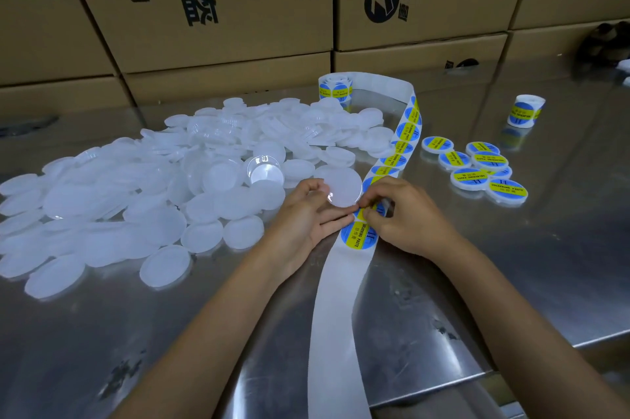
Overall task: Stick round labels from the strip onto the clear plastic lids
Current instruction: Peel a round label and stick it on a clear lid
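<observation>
Peeling cleanly matters: our right hand [399,214] pinches a round blue-and-yellow label [370,210] off the white backing strip [341,299], while our left hand [308,214] grips a frosted clear plastic lid [342,186] beside it; we should centre the label before pressing.

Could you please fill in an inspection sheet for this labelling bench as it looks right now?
Surface: metal table, shiny, with scuffs and dark marks near the front.
Job's things: pile of unlabelled lids on the left; label strip running from a roll towards the person, its near part bare backing; labelled lids grouped on the right.
Clutter: spare label roll standing far right; dark blurred objects at the far right edge, unclear.
Hands: left hand holds a clear lid; right hand pinches a label at the strip.
Cables: nothing seen.
Surroundings: stacked cardboard boxes with printed characters behind the table.
</observation>
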`<state>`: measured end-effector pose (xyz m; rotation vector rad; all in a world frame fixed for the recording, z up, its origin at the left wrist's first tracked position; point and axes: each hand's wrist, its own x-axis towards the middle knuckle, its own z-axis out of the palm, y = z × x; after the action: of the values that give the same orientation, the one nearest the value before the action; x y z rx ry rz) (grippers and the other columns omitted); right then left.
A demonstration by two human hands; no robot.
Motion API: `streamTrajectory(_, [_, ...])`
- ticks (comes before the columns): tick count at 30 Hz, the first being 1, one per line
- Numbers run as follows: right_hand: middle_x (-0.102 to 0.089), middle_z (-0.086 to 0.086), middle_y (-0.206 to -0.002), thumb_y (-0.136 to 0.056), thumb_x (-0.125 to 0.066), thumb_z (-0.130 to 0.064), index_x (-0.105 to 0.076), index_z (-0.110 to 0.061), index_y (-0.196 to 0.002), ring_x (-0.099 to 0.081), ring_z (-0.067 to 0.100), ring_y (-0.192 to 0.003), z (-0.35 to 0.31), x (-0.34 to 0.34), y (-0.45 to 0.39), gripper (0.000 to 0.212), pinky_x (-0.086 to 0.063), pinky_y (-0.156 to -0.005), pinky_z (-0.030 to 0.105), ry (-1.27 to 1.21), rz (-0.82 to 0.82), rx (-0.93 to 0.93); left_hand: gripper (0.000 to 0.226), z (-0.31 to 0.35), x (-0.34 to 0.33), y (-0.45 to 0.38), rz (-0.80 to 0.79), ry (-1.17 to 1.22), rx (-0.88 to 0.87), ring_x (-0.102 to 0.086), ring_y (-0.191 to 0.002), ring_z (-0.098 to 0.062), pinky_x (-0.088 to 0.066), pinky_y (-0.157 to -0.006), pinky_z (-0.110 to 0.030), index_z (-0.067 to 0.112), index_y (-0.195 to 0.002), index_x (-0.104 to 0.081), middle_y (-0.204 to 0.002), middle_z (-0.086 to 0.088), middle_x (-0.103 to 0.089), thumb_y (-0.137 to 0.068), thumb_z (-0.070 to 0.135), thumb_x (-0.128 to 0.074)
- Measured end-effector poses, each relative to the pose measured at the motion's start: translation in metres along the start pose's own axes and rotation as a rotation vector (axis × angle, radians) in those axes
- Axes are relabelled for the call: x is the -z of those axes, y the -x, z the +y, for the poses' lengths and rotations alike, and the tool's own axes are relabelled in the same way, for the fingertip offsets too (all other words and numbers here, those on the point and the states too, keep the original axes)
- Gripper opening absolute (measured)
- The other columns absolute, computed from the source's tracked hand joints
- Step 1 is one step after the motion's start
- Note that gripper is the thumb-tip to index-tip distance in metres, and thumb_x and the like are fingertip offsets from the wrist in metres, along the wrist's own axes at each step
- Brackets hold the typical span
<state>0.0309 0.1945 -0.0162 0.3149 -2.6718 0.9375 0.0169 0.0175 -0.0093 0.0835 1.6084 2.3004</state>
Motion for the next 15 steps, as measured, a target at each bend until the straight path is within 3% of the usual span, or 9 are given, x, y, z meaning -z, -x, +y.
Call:
streamTrajectory(4, [-0.059,-0.017,-0.098,-0.075,-0.082,-0.033,-0.068,-0.022,-0.098,-0.056,0.007,-0.096,0.002,0.000,0.004,0.029,-0.043,-0.090,0.024,-0.024,-0.058,0.009,0.010,0.002,0.003,-0.003,0.016,0.041,-0.034,-0.073,-0.103,-0.035,-0.055,-0.099,-0.043,0.008,-0.116,-0.046,-0.140,-0.031,-0.051,-0.108,0.010,-0.041])
streamTrajectory(7, [-0.058,-0.017,-0.097,-0.074,-0.085,-0.034,-0.069,-0.021,-0.099,-0.057,0.012,-0.098,0.001,0.003,0.004,0.032,-0.045,-0.094,0.034,-0.058,-0.076,0.014,0.015,0.003,0.003,-0.008,0.026,0.065,-0.038,-0.071,-0.107,-0.036,-0.056,-0.097,-0.041,0.007,-0.121,-0.046,-0.141,-0.029,-0.052,-0.108,0.009,-0.040])
streamTrajectory(13, [-0.059,-0.016,-0.097,-0.073,-0.086,-0.034,-0.070,-0.019,-0.098,-0.059,0.015,-0.097,0.000,0.002,0.003,0.033,-0.045,-0.094,0.041,-0.074,-0.062,0.021,0.012,0.012,-0.008,-0.019,0.005,0.015,-0.015,-0.071,-0.107,-0.036,-0.055,-0.099,-0.043,0.005,-0.116,-0.046,-0.128,-0.028,-0.062,-0.109,0.012,-0.040])
streamTrajectory(15, [-0.061,-0.011,-0.100,-0.074,-0.085,-0.033,-0.069,-0.017,-0.098,-0.058,0.016,-0.099,0.001,0.002,0.003,0.034,-0.044,-0.096,0.043,-0.069,-0.064,0.015,0.020,0.012,-0.011,-0.022,0.003,0.015,0.001,-0.068,-0.111,-0.038,-0.052,-0.103,-0.046,0.002,-0.125,-0.045,-0.131,-0.028,-0.060,-0.109,0.012,-0.040])
